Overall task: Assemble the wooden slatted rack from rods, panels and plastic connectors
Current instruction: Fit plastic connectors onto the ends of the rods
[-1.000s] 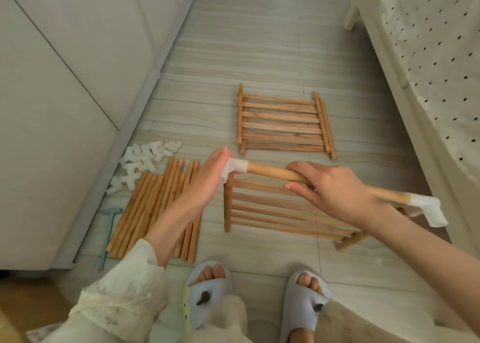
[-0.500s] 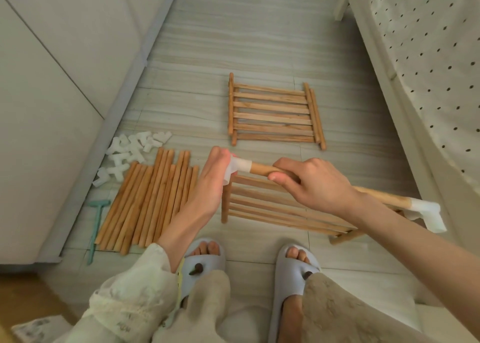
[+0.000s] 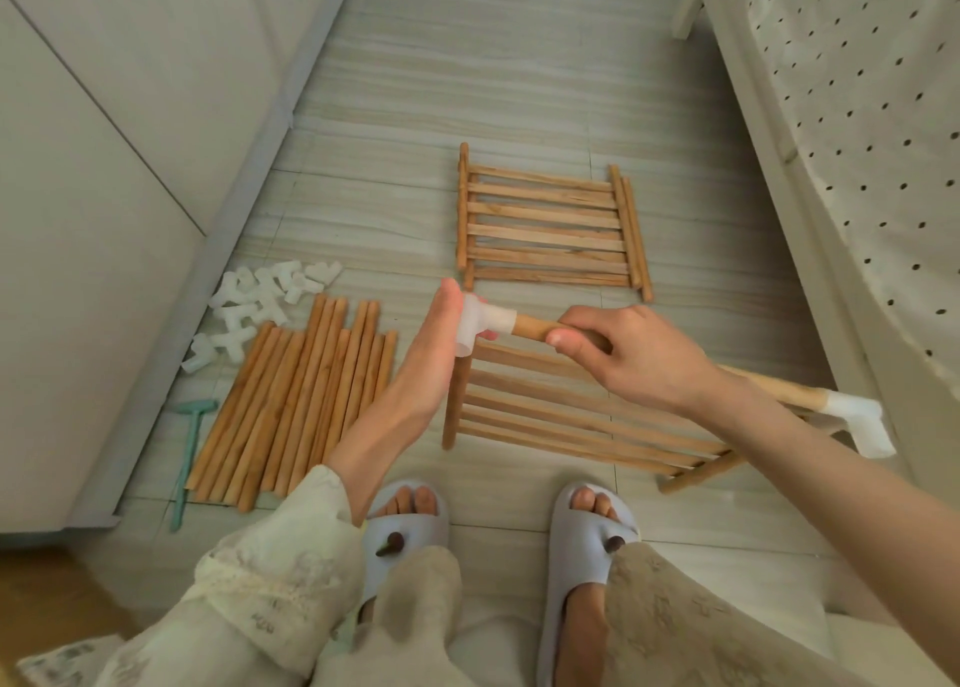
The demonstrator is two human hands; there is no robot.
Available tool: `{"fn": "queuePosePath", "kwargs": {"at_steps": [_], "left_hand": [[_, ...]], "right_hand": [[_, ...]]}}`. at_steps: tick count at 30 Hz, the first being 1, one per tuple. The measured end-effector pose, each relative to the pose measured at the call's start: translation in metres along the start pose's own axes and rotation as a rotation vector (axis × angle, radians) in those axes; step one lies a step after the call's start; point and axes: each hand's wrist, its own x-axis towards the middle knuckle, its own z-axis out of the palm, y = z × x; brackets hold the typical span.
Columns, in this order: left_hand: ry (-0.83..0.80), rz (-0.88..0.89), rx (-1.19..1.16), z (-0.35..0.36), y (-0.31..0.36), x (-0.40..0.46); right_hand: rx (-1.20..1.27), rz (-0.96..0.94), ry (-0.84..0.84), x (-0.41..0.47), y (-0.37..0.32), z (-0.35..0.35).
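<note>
rod [image 3: 535, 326] runs L–R, held over near panel [image 3: 571, 421] | R hand [image 3: 631, 359] wraps rod mid-shaft | L hand [image 3: 436, 343] flat, fingers straight, palm pressing connector [image 3: 480, 327] at rod's L end | push goes along rod axis, L hand nearest | far end capped too, R of panel

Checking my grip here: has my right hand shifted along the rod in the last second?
Yes. The right hand slid left along the rod, closer to the near panel's left post.
</note>
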Motion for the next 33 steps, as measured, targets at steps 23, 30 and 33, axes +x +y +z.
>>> {"fn": "queuePosePath", "kwargs": {"at_steps": [23,30,33], "left_hand": [[-0.616,-0.196,-0.391,-0.033,-0.070,0.034],[-0.689,-0.178,-0.443,-0.040,-0.075,0.033],[-0.706,-0.167,-0.432,-0.042,-0.074,0.029]], "right_hand": [[0.107,0.102,-0.064,0.006,0.022,-0.008],[0.005,0.078,-0.201,0.028,-0.040,0.002],[-0.120,0.062,-0.256,0.035,-0.059,0.009]]}}
